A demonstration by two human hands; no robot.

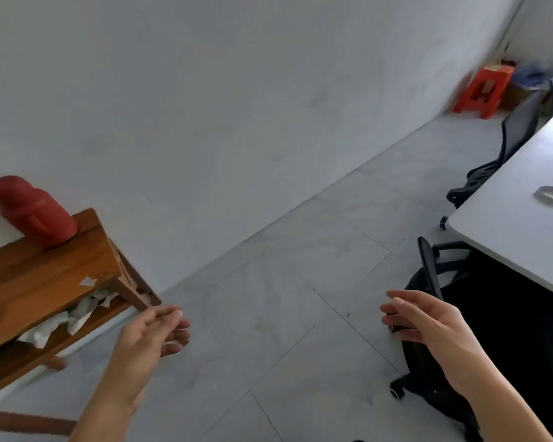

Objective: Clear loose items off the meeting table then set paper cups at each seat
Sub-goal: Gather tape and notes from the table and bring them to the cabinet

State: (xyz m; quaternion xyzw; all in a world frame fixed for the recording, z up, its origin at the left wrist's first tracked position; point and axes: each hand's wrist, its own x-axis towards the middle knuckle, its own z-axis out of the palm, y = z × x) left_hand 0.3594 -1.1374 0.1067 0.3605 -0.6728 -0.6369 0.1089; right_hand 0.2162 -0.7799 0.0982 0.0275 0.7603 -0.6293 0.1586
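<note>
While both hands hung out in front over the floor tiles, neither held anything: the left hand [150, 336] had its fingers loosely curled and the right hand [428, 323] had them nearly straight and a little spread, just in front of the black office chair [428, 381]; whether it touched the chair could not be told. Beyond and to the right of the right hand lay the white meeting table [508, 231], and on it, well apart from either hand, sat one loose item, a small round clear dish [552, 196], perhaps a glass ashtray. No paper cups were in view. If it was glass, the dish would probably be rigid, smooth and heavy for its size, so it would be best pinched across its rim with thumb and fingers on opposite sides and lifted level, since a slick wall could slip and a drop on tile would likely break it. Beyond the left hand stood a wooden side table [45, 275] with a red thermos flask [32, 212] on top and crumpled white paper [71, 317] on its lower shelf.
</note>
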